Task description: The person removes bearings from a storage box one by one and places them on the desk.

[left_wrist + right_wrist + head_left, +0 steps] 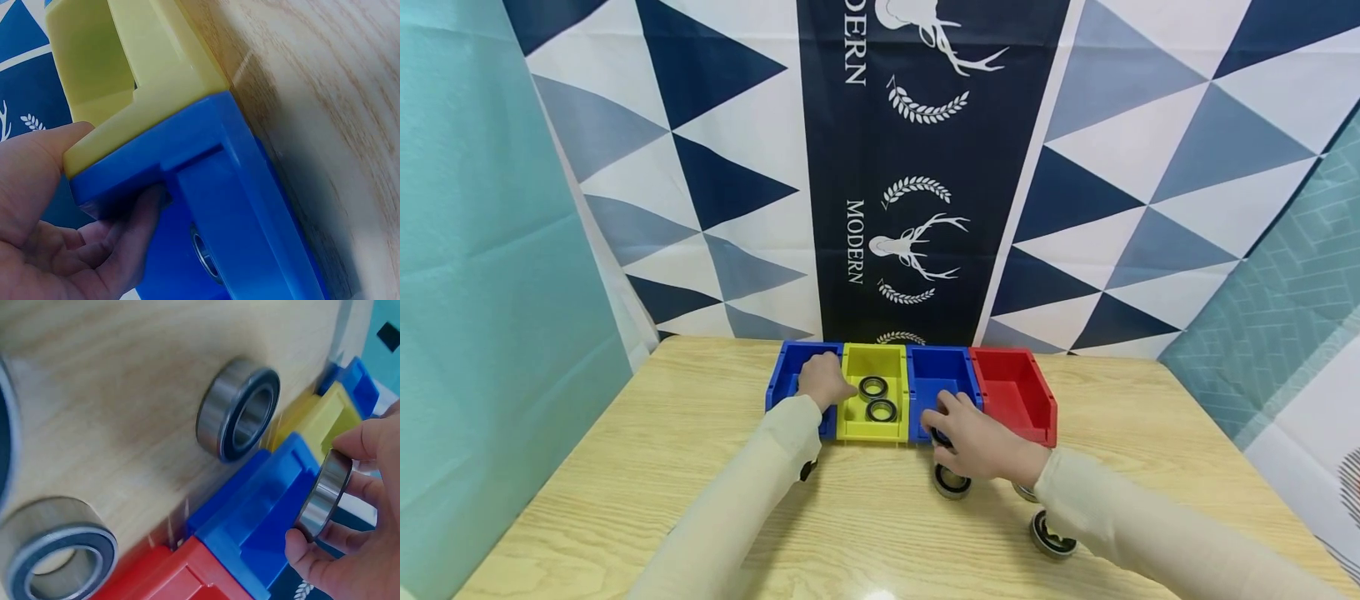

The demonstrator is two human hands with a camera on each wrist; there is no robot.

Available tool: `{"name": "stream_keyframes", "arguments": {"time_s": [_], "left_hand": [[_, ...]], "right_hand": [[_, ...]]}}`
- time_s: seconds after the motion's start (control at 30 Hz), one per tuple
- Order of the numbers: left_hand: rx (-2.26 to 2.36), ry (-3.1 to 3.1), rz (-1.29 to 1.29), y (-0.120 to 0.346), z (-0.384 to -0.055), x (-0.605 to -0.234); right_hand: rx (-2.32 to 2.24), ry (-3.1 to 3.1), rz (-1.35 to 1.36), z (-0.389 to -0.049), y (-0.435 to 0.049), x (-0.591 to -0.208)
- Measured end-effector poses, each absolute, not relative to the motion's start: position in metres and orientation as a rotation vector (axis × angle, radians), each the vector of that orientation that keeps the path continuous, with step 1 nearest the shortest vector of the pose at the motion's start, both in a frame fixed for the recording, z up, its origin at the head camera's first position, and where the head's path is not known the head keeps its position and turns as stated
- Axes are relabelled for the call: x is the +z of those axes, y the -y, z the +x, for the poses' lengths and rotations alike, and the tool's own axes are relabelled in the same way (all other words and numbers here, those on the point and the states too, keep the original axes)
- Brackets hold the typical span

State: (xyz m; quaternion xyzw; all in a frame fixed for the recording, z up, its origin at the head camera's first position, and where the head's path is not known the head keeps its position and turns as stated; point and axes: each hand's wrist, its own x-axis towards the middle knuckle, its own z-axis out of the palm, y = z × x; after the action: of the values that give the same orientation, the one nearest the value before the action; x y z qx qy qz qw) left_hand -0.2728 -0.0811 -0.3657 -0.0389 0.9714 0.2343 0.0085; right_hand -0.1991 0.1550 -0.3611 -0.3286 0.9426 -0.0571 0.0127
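My left hand [824, 382] grips the shared wall between the left blue bin [780, 377] and the yellow bin [877, 357], thumb on the yellow side, fingers inside the blue. Behind that blue bin's front lip, the left wrist view shows part of a bearing [201, 255]. Two bearings, one [862, 387] behind the other [870, 412], lie in the yellow bin. Over the front of the right blue bin [936, 364], my right hand [981, 437] pinches a steel ball bearing [324, 495] by its rim, between thumb and fingers.
A red bin [1009, 396] ends the row on the right. On the wooden table [880, 517] in front are a bearing [952, 494] below my right hand, another [1024, 492] partly behind my sleeve, and a third [1043, 543] nearer. A patterned cloth [895, 167] hangs behind.
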Motion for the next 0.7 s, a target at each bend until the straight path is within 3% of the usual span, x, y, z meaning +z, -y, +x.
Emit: {"name": "stream_keyframes", "arguments": {"time_s": [0.7], "left_hand": [[0.7, -3.062, -0.098, 0.08, -0.271, -0.366]], "right_hand": [[-0.39, -2.732, -1.038, -0.143, -0.173, -0.374]]}}
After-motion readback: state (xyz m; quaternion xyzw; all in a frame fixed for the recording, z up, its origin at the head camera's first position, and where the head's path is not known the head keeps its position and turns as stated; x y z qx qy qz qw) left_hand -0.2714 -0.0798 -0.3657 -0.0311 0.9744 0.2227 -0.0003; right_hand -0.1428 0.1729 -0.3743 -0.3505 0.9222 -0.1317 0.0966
